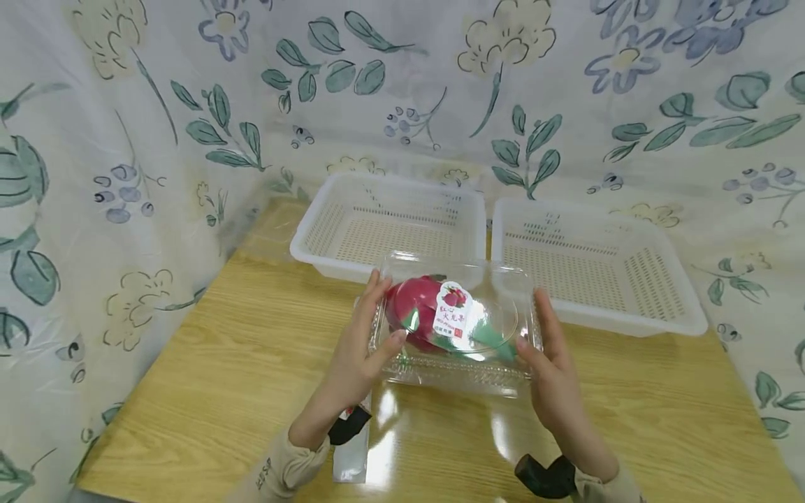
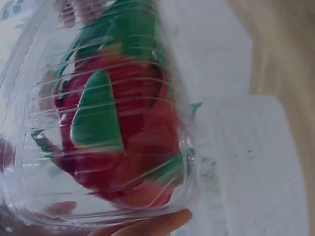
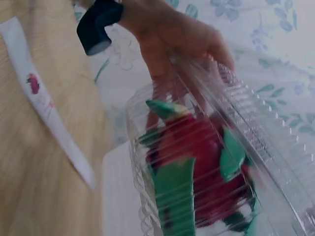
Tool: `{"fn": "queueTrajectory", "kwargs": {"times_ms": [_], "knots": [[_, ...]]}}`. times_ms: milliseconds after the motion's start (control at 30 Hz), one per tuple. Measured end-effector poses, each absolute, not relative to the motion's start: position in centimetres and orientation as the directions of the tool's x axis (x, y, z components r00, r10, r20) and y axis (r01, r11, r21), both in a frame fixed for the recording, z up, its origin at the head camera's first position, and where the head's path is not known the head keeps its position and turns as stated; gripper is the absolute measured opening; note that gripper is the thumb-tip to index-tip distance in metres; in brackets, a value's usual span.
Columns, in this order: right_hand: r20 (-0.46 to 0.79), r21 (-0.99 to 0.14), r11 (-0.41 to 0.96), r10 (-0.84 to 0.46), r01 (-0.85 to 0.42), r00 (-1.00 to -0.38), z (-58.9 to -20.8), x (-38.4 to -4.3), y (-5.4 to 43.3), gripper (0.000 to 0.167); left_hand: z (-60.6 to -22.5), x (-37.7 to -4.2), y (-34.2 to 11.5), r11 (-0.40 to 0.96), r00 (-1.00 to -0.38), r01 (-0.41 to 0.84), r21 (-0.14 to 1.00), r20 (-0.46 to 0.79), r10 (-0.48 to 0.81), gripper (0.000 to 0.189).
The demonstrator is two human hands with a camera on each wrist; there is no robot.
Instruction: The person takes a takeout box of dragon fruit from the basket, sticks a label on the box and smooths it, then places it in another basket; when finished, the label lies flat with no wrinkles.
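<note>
Both hands hold a clear plastic clamshell box (image 1: 459,388) above the table. My left hand (image 1: 355,349) grips its left end, thumb on the lid. My right hand (image 1: 556,381) grips the right end, its thumb also over the lid's edge. Inside lies a red dragon fruit (image 1: 411,300) with green scales, toward the left end in the head view. A white label (image 1: 453,314) with a dragon fruit picture and Chinese characters is on the lid. Through the ribbed plastic, the dragon fruit (image 2: 142,128) also shows in the left wrist view. The lid appears closed.
Two white perforated baskets stand side by side at the back, a left basket (image 1: 342,264) and a right basket (image 1: 629,323). On the wooden table (image 1: 251,349) lies a white strip (image 3: 54,118) printed with a dragon fruit. A floral cloth (image 1: 402,84) hangs behind and along the sides.
</note>
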State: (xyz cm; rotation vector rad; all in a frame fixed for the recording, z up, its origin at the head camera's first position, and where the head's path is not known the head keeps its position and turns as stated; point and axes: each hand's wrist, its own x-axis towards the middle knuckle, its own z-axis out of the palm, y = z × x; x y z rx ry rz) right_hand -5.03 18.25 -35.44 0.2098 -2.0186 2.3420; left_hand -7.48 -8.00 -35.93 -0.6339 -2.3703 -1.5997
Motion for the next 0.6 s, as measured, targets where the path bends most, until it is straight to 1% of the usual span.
{"fn": "queueTrajectory", "kwargs": {"times_ms": [200, 333, 433, 600], "knots": [[0.004, -0.984, -0.179, -0.014, -0.002, -1.000, -32.6, -6.4, 16.8, 0.072, -33.8, -9.7, -9.4, 0.288, -0.907, 0.401, 0.870, 0.331, 0.261, 0.070], [-0.053, -0.986, -0.159, -0.019, 0.055, -0.998, -31.4, -7.2, 16.2, 0.071, -33.2, -10.8, -10.2, 0.244, -0.922, 0.346, 0.906, 0.280, 0.269, 0.071], [-0.073, -0.984, -0.160, -0.030, 0.077, -0.997, -30.8, -7.9, 15.7, 0.070, -32.8, -11.5, -10.7, 0.228, -0.930, 0.316, 0.921, 0.254, 0.265, 0.072], [-0.069, -0.981, -0.181, -0.023, 0.072, -0.997, -30.1, -9.2, 15.2, 0.069, -32.2, -12.3, -11.1, 0.229, -0.939, 0.291, 0.929, 0.231, 0.256, 0.073]]}}
